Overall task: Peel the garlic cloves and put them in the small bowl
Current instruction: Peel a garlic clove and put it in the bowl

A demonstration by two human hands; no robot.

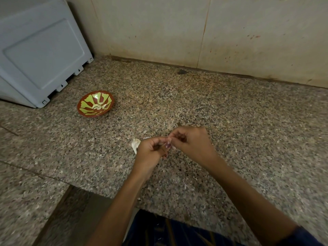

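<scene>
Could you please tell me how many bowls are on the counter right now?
1. The small bowl sits on the granite counter, left of and beyond both hands, near the grey appliance. Nothing suggests another bowl hidden in view.

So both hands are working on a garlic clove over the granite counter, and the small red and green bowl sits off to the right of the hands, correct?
Not quite. In the head view the small bowl sits to the left of the hands, near the grey appliance. The left hand and right hand do work on a garlic clove over the granite counter.
</scene>
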